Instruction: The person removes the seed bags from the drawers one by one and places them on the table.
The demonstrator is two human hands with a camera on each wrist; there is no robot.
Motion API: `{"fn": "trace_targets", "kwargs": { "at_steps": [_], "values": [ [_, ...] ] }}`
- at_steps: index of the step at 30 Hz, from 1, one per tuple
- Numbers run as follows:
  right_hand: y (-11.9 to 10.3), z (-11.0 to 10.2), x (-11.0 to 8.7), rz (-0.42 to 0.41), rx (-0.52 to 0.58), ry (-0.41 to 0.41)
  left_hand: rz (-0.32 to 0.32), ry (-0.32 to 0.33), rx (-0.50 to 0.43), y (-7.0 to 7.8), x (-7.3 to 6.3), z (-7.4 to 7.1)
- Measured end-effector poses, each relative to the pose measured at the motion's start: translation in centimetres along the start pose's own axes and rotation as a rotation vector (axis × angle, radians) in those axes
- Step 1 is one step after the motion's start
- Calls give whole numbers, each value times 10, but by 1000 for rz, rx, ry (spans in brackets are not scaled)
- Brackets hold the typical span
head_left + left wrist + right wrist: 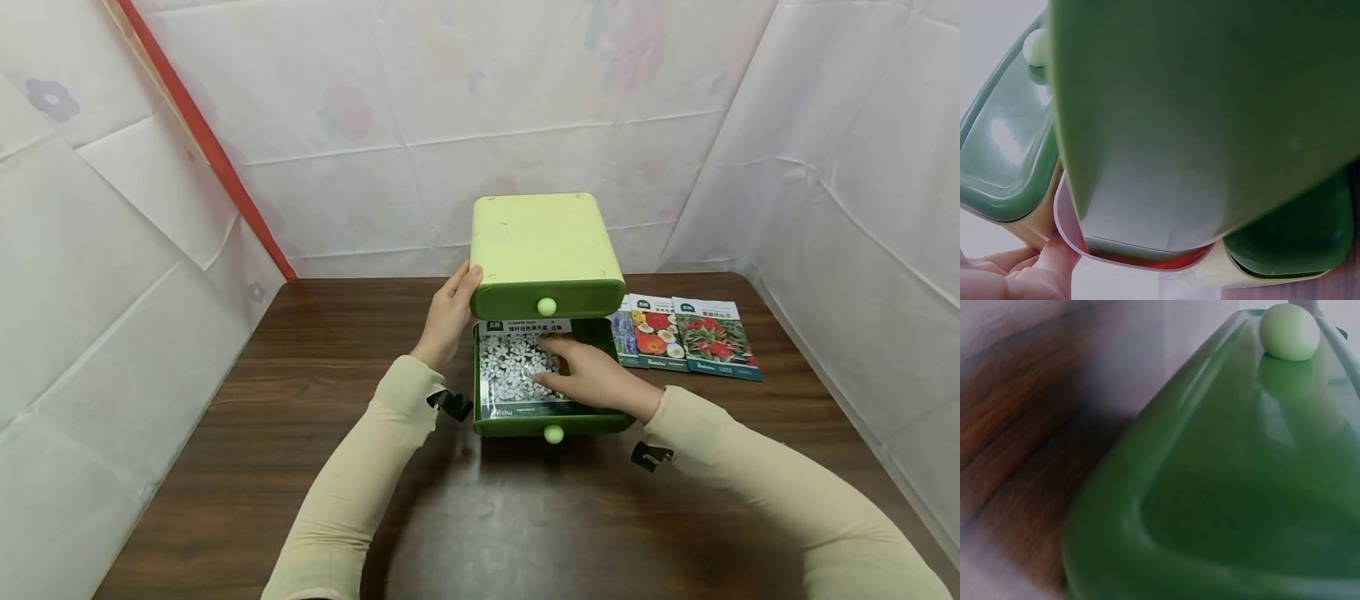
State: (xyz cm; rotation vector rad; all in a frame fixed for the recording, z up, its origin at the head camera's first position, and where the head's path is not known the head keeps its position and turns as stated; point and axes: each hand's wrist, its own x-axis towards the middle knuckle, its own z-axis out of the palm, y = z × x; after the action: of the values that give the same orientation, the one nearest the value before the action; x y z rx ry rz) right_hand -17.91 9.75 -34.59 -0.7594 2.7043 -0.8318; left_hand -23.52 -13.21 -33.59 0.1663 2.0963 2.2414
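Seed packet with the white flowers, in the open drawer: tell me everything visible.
The white-flower seed packet is rectangular and glossy, with a pale printed header, a photo of small white blossoms and a dark lower band with light lettering. It lies face up in the open green lower drawer. The right hand covers part of its right side; whether the fingers touch it is unclear.

Dark wooden table (300, 383), white floral sheeting (420, 125), red strip (203, 129)

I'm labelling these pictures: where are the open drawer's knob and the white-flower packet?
Open drawer's knob (553, 434), head view, its rounded front.
White-flower packet (512, 368), head view, its printed flowers.
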Motion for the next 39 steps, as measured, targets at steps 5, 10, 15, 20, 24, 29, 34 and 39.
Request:
{"fn": "trace_targets", "kwargs": {
  "at_steps": [5,10,15,20,24,29,34,39],
  "values": [
    [5,1,2,52,136,19,6,-3,-1,0,0,0],
    [10,1,1,75,229,51,8,0,3,-1,0,0],
    [11,0,-2,94,351,101,5,5,-6,-2,0,0],
    [11,-1,-1,164,505,140,7,12,-1,-2,0,0],
    [11,-2,1,212,674,152,11,14,11,-2,1,0],
    [13,-4,6,277,808,175,14,13,29,-2,0,0],
    [13,-3,12,319,800,203,11,2,36,-2,0,-1],
    [14,-2,17,352,755,220,9,1,37,-2,-1,-1]
  ]
}}
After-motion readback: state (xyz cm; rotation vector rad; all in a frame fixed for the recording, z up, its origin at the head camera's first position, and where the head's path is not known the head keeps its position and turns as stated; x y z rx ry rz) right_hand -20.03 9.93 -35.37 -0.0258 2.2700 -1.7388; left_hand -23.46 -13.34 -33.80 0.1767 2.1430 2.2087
